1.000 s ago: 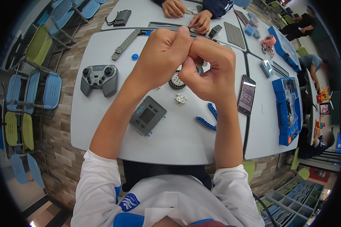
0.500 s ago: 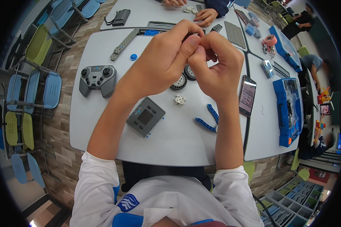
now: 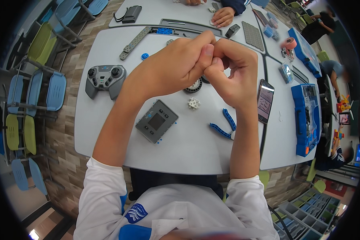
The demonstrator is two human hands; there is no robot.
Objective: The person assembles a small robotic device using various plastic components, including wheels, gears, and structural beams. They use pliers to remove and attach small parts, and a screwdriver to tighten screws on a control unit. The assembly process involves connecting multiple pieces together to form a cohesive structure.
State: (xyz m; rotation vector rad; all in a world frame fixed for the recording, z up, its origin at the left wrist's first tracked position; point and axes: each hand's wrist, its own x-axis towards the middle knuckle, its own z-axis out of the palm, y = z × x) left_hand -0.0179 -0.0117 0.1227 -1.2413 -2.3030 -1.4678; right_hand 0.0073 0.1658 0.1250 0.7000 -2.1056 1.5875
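Pinched together, my bare left hand (image 3: 176, 64) and bare right hand (image 3: 237, 76) hide whatever's between (can't tell), so I'd press gently and squarely, round black-tyred wheel (image 3: 194, 86) partly covered on the white table (image 3: 188, 150).

The white worktop (image 3: 188, 150) supports a tyred wheel (image 3: 195, 87), gamepad (image 3: 105, 79), grey control module (image 3: 157, 121), white connector block (image 3: 193, 103) and blue V-shaped tool (image 3: 220, 131).

Has a smartphone (image 3: 265, 101) lying on the worktop (image 3: 184, 154), a blue case (image 3: 299, 130) to its right, and blue chairs (image 3: 57, 93) at far left.
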